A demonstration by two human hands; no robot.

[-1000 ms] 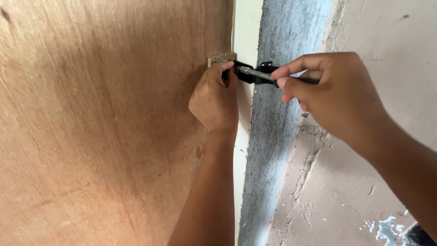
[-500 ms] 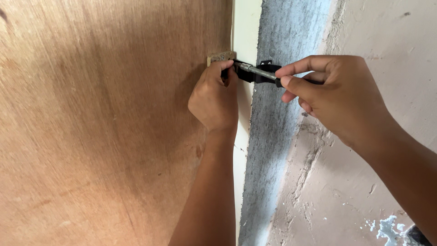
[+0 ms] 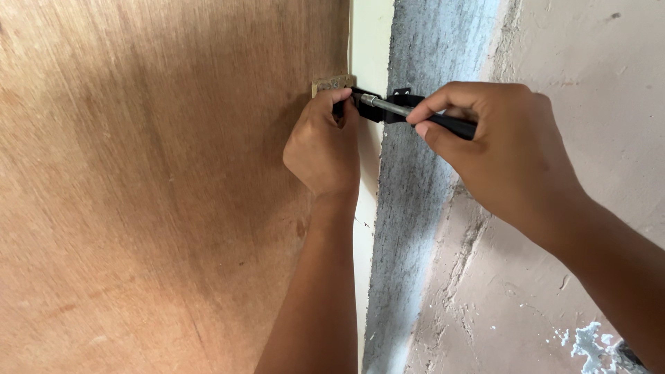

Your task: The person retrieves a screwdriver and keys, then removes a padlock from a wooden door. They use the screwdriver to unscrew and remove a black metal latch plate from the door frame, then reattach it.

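Driving a screwdriver (image 3: 415, 114) into a small brass-coloured hinge leaf (image 3: 332, 83) at the upper centre of the frame, the right hand (image 3: 506, 145) wraps its fingers closed around the black handle, thumb and forefinger pinched forward near the metal shaft. The left hand (image 3: 324, 142) sits just left of it, fingers curled together against the edge of the plywood door panel (image 3: 159, 194), fingertips pressed at the tool tip and at a black bracket (image 3: 388, 104) that spans the gap toward the grey frame strip (image 3: 422, 208)

Risks, as judged from this position:
- Tip slip. The shaft runs nearly level and the left fingertips lie right beside the tip; if the tip cams out of the screw head, it is likely to strike those fingers or gouge the plywood
- Screw damage. An off-axis push can round the screw recess or drive the screw crooked, leaving the leaf seated unevenly
- Panel shift. The panel appears steadied by one hand only; any movement can pull the hinge out of line with the frame

Hidden or unclear:
- The screw and the tool tip are covered by the left fingers, so engagement cannot be confirmed
- The black bracket is partly masked by both hands; its exact shape and fixing cannot be told
- The rough plaster wall (image 3: 575, 69) fills the right side; a flaked white patch at lower right is cut off by the frame edge
- The panel's remaining edges lie outside the view
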